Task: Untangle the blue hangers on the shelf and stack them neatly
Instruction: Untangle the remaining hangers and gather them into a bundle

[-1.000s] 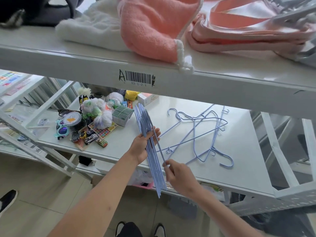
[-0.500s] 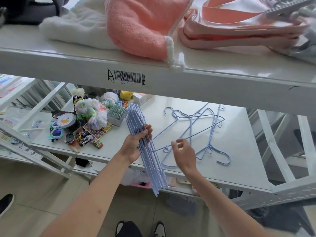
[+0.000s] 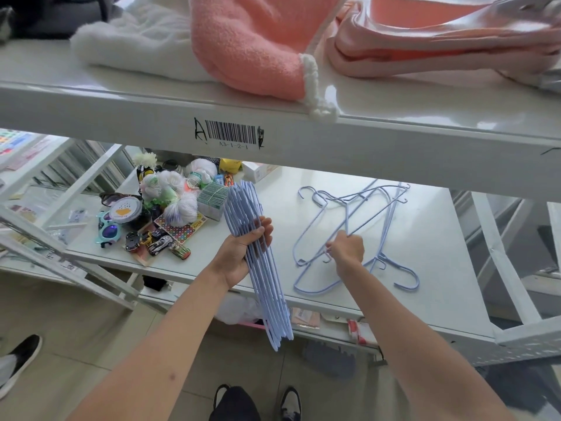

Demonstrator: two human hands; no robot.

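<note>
My left hand (image 3: 243, 253) grips a stacked bundle of blue hangers (image 3: 258, 268), held edge-on over the front edge of the white lower shelf (image 3: 440, 268). To its right, a tangle of several loose blue wire hangers (image 3: 361, 226) lies flat on the shelf, hooks pointing different ways. My right hand (image 3: 346, 249) reaches into the middle of the tangle and pinches a hanger wire there.
A pile of small goods (image 3: 164, 214) with toy cars, sunglasses, a round tin and packets fills the shelf's left part. The upper shelf (image 3: 303, 141), with a barcode label, carries pink and white towels (image 3: 252, 47). Shelf posts stand at the right.
My right hand left the lower end of the bundle, moved forward and right onto the shelf, and took hold of a wire in the tangle. The bundle stays in my left hand.
</note>
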